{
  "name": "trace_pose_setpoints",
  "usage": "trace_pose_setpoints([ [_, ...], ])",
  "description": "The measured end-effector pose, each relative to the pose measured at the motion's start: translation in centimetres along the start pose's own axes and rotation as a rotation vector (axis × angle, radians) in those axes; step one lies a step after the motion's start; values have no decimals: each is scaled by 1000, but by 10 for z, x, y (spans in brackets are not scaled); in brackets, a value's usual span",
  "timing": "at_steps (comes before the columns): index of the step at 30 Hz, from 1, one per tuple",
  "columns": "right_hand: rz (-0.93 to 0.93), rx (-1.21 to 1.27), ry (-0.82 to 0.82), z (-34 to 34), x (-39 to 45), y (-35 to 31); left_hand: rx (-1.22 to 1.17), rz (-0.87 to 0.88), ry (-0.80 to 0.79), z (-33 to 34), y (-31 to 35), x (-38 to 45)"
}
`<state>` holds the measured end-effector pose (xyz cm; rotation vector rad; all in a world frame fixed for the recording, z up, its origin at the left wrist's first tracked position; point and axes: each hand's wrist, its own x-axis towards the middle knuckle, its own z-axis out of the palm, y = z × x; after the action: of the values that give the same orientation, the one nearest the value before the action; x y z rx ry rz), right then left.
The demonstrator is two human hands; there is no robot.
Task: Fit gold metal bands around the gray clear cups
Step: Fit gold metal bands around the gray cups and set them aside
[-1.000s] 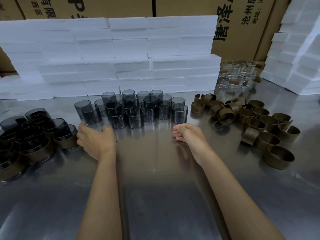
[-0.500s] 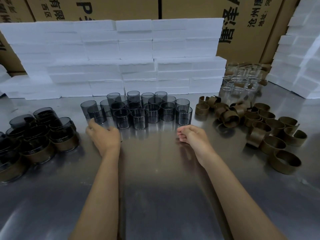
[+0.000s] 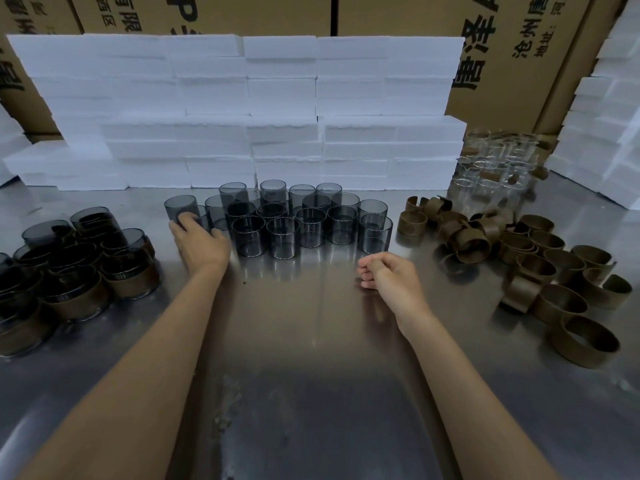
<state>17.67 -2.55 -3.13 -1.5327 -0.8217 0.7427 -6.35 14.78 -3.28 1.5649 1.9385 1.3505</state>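
1. Steel-topped table, the person working from its near edge. White foam blocks are stacked along the back, with printed cardboard cartons behind them.

2. Done so far: a pile of banded cups sits at the person's left, dark gray cups each wearing a gold band round the lower wall. Several are stacked or leaning on one another; the exact count can't be read from here.

3. Still to do: a cluster of bare gray clear cups stands upright at centre, roughly twenty, packed rim to rim in rows. None of these carries a band.

4. Supply: loose gold metal bands lie heaped at the right, some on edge, some tipped over, plenty left. Beyond them, near the foam, is a group of colourless clear cups.

5. Left hand reaches to the left end of the bare cluster, fingers curled onto the leftmost gray cup. Contact looks made; whether it is a full grip I cannot tell for certain.

6. Right hand rests at centre on the table, fingers curled into a loose fist, holding nothing visible, well apart from the bands.

7. Judgement: somewhere near midway, one cup being picked, no band yet fetched for it.
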Motion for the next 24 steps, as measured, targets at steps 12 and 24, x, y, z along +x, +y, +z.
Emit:
trace_pose_setpoints([
  [12,10,28,-4,-1,0,-1,-258,251,276,-12,26,-35],
  [24,150,400,-39,-9,-2,-20,-967,-154,-579,2,119,-125],
])
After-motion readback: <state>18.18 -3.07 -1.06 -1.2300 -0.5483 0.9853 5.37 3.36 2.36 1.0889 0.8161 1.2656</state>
